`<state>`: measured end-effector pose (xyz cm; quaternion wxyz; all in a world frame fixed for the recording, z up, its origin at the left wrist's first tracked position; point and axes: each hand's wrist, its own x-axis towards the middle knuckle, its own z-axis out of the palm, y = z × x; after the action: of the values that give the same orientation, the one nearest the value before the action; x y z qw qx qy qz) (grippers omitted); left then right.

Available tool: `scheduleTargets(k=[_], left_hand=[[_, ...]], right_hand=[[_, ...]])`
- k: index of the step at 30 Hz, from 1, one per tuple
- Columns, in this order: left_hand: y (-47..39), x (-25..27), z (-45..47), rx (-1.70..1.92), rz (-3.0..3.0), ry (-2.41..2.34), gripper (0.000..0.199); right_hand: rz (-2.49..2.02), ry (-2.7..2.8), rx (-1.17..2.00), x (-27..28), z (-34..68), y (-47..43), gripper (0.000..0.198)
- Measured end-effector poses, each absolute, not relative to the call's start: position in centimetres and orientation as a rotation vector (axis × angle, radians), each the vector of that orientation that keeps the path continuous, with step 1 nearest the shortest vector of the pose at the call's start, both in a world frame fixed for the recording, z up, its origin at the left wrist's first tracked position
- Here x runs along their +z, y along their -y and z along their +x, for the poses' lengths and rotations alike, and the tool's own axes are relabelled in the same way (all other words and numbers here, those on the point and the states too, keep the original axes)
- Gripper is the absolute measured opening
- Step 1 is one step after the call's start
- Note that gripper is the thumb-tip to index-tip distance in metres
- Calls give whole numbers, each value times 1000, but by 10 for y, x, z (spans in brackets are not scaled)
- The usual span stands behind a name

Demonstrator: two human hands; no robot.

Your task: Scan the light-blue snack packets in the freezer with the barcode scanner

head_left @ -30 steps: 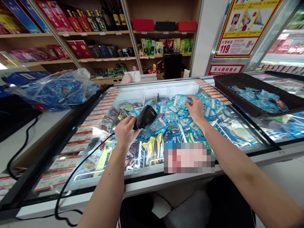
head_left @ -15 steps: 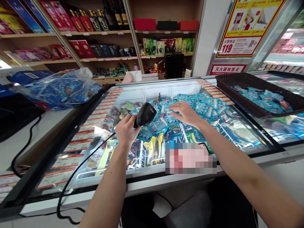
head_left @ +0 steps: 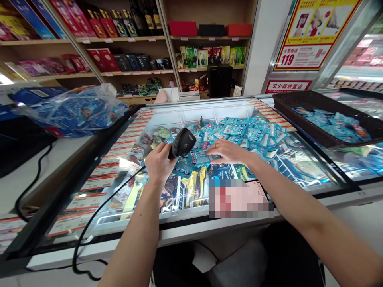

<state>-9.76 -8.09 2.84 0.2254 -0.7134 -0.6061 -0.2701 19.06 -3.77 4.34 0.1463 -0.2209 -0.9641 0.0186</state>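
Note:
My left hand (head_left: 160,161) is wrapped round the handle of a black barcode scanner (head_left: 183,143), its head raised over the glass and tilted to the right. A black cord runs from it down to the left. Right of the scanner, my right hand (head_left: 229,152) has its fingers and thumb bent together at the edge of a blue snack packet (head_left: 197,158). Many similar blue packets (head_left: 236,129) lie in a loose pile on the glass top of a chest freezer (head_left: 113,217), beyond my right hand.
A dark brown basket (head_left: 323,137) with more blue packets stands at the right. At the left lies a clear plastic bag (head_left: 80,107) of blue packs. A phone (head_left: 255,191), partly blurred out, rests at the freezer's front edge. Stocked shelves (head_left: 125,40) stand behind.
My right hand has moved down and slightly left, from over the pile to the packet nearer the scanner, and its fingers have closed in. My left hand and the scanner stay nearly still.

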Motion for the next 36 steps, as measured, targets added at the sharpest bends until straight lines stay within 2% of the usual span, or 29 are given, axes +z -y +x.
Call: scheduleTargets(k=[3,9,11,16,25,29,36], left_hand=[[81,29,-97,-749,-1967,1658,27],[81,29,-98,-715,-1941,1662,27],[81,29,-98,-724,-1945,1650,28],[81,28,-98,-772,-1941,1612,26],[83,28,-94,-789,-1979,1565,22],[84,29,-91,-780,-2055,1494,24],[84,29,-88,-753,-2118,1438,23]], right_hand=[[-515,2797,-46,48,191,40,25],[-644,2535,-70,55,199,39,30],[-770,2434,34,55,204,37,33],[-986,2064,562,48,212,28,41],[-931,1772,866,44,213,21,34],[-915,1724,840,47,212,24,43],[-935,1689,754,46,212,23,36]])
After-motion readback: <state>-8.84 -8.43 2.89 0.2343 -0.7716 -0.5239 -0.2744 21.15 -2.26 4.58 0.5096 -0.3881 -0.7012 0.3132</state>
